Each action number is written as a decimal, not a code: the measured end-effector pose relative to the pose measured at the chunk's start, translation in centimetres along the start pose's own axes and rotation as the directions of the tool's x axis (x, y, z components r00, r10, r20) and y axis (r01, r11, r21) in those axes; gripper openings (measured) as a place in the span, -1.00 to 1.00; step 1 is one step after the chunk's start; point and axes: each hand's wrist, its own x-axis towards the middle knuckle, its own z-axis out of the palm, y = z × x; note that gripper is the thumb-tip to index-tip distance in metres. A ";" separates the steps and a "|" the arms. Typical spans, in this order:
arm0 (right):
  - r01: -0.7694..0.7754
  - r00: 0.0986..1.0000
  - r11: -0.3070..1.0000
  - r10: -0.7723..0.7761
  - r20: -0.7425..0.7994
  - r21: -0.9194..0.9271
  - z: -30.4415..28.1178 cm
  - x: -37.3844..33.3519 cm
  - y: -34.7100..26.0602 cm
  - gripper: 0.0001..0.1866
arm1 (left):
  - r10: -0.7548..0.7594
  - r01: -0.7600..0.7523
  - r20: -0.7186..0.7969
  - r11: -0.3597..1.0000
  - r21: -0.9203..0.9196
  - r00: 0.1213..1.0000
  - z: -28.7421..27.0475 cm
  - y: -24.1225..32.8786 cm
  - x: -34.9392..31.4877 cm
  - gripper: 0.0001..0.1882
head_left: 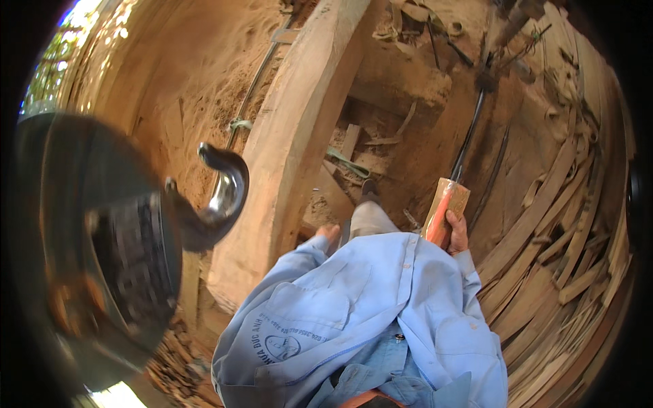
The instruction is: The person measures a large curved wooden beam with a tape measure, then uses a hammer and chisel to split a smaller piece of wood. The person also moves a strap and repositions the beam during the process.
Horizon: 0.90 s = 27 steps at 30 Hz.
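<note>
Head view: from your head, facing down over your shirt (pixel 367 285)
Hook (pixel 235 194): near your lens, before the beam's (pixel 292 143) left edge

Now an orange-and-tan handheld box (pixel 441 214) is gripped in the right hand (pixel 458 234), its far end leaned rightward, its dark cable (pixel 469 139) stretched out beyond the hand.

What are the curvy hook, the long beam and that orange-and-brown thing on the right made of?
Hook: metal, probably steel, smooth and polished, because it shines.
Beam: wood, seemingly bare and matte, with faint grain.
Orange-and-brown thing: perhaps plastic where it's orange and glinting; its dull brown side could be wood or cardboard.
</note>
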 end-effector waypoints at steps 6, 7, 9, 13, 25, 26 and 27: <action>0.003 0.987 0.992 0.017 0.160 -0.126 -9.1 -2.7 -3.3 -0.56 | -0.224 0.195 -0.101 0.952 -0.238 0.969 12.8 1.2 -8.0 -0.49; -0.008 0.976 0.986 0.044 0.214 -0.167 -10.7 -3.4 -4.0 -0.56 | -0.181 0.134 -0.152 0.952 -0.277 0.972 14.1 1.3 -9.7 -0.51; -0.031 0.967 0.969 0.091 0.237 -0.245 -13.1 -5.2 -5.1 -0.55 | -0.173 0.089 -0.103 0.831 -0.549 0.980 17.3 2.1 -13.1 -0.50; -0.073 0.954 0.957 0.148 0.259 -0.279 -15.2 -9.8 -6.2 -0.55 | -0.075 0.006 -0.201 0.947 -0.322 0.977 22.5 1.5 -19.4 -0.41; -0.072 0.979 0.983 0.102 0.178 -0.172 -20.7 -21.0 -0.8 -0.62 | -0.168 0.118 -0.103 0.918 -0.377 0.980 26.6 -4.8 -26.3 -0.49; -0.076 0.979 0.983 0.105 0.175 -0.168 -20.9 -21.8 -0.2 -0.62 | -0.189 0.128 -0.091 0.881 -0.456 0.978 26.5 -5.1 -26.1 -0.51; -0.091 0.979 0.982 0.119 0.165 -0.165 -21.0 -22.7 0.5 -0.62 | -0.141 0.069 -0.133 0.896 -0.439 0.981 26.4 -5.3 -25.9 -0.52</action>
